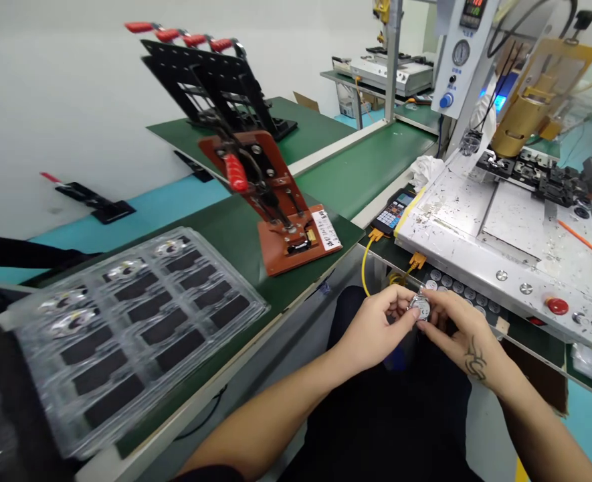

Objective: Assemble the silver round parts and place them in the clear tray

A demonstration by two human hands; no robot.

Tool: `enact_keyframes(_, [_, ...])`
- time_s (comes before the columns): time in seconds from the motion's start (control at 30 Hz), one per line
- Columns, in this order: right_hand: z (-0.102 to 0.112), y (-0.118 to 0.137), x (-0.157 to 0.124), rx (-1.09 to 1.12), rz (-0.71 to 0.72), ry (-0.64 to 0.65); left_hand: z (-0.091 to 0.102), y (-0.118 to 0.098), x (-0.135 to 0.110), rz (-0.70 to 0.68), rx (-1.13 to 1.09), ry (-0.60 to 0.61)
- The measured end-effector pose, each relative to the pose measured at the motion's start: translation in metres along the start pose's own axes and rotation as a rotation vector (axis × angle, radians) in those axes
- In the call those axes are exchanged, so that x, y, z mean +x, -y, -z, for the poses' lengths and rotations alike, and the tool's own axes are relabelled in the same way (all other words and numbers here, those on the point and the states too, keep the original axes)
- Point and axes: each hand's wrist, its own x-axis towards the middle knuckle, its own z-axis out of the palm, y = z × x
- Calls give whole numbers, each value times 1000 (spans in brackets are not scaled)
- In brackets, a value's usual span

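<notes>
Both my hands meet over my lap, pinching a small round silver metal part (420, 306). My left hand (373, 329) holds it from the left with thumb and fingers closed on it. My right hand (460, 333) grips it from the right, fingers curled round its edge. Just beyond them, at the front edge of a white machine bed (481, 249), lies a tray of several round silver parts (451, 286).
A clear plastic tray (140, 314) with dark pockets and a few metal parts lies on the green bench at left. A red-brown toggle-clamp fixture (275, 207) stands mid-bench, black fixtures (215, 87) behind it. A handheld controller (393, 211), yellow cable and red button (557, 306) sit by the machine.
</notes>
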Motion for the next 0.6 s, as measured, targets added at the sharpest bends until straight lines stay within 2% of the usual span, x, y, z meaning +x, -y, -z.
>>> enact_keyframes(0.1, [5, 1, 12, -179, 200, 79, 11, -13, -5, -73, 138, 5])
enact_keyframes(0.17, [6, 2, 23, -224, 278, 65, 31, -32, -7, -190, 260, -14])
enact_keyframes(0.23, [4, 2, 36, -245, 334, 7, 62, -56, -3, -390, 417, -159])
enact_keyframes(0.33, [-1, 3, 57, -230, 389, -64, 125, -90, 16, -738, 651, -476])
enact_keyframes(0.37, [-3, 4, 63, -213, 395, -71, 147, -97, 24, -819, 726, -508])
enact_keyframes(0.4, [-4, 5, 68, -196, 398, -73, 166, -101, 33, -870, 806, -492])
enact_keyframes(0.47, [-7, 7, 76, -163, 395, -86, 195, -102, 49, -866, 970, -358])
enact_keyframes(0.53, [-9, 9, 82, -139, 383, -101, 208, -101, 60, -834, 1061, -276])
enact_keyframes(0.6, [-13, 10, 90, -121, 362, -106, 210, -108, 66, -838, 1046, -324])
